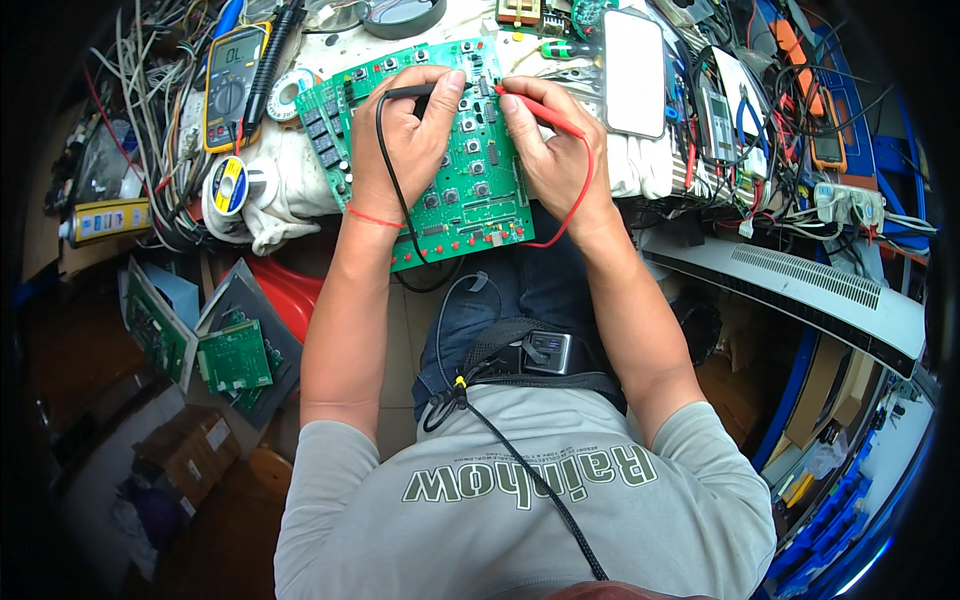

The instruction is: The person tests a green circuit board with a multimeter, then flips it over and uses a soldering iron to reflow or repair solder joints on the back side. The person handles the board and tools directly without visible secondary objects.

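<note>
A large green circuit board with rows of push buttons and small red parts lies at the bench's front edge, partly overhanging it. My left hand is closed on a black test probe, held almost level over the board's upper part. From the other side my right hand pinches a red test probe, its tip near the board's dark chips. Whether either tip touches the board I cannot tell. A yellow multimeter with a lit display stands to the left. Another green board with black relays lies partly under the large one.
Left of the boards are a solder spool, a second reel and tangled cables. A white rectangular panel lies at the right, near a green-handled screwdriver and blue-handled pliers. More circuit boards lean below the bench at left.
</note>
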{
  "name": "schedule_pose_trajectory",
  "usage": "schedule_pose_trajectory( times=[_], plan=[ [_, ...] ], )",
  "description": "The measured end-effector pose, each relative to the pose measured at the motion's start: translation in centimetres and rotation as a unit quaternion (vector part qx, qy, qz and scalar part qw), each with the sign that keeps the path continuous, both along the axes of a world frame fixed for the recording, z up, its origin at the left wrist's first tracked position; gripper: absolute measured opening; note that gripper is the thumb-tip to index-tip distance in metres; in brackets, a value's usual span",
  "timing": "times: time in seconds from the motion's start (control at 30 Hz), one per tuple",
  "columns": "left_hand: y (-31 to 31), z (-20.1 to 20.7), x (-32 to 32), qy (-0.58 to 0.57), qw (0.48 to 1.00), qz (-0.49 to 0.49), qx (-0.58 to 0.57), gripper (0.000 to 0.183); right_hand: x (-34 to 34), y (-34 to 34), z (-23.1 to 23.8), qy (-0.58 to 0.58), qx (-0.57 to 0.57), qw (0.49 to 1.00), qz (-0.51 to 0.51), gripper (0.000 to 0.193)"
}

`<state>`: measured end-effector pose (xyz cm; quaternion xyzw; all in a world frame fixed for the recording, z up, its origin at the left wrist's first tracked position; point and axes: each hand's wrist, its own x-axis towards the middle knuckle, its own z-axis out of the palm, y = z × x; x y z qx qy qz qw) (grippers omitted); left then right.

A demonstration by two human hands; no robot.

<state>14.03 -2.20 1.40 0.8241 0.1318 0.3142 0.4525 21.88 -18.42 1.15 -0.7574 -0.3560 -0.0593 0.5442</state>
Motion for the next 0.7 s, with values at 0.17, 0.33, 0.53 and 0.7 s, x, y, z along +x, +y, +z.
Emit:
schedule_pose_trajectory(
  times=[0.17, 0.33, 0.53, 0.7],
  plan=[
    [0.00, 0.12, -0.01, 0.001, 1.000, -0.001, 0.001, 0.027, 0.07, 0.06, -0.01, -0.001, 0.001, 1.000, 0.002, 0.018],
    [0.00, 0.12, -0.01, 0.001, 1.000, -0.003, 0.000, 0.026, 0.09, -0.04, -0.08, 0.001, -0.001, 1.000, 0.006, 0.018],
    [0.08, 0.04, -0.06, 0.007, 1.000, -0.004, 0.001, 0.024, 0.15, -0.01, -0.12, 0.002, -0.002, 1.000, 0.002, 0.018],
    [0.20, -0.16, -0.06, 0.001, 1.000, -0.009, -0.005, 0.023, 0.02, 0.03, -0.01, 0.024, 0.007, 1.000, 0.002, 0.018]
  ],
)
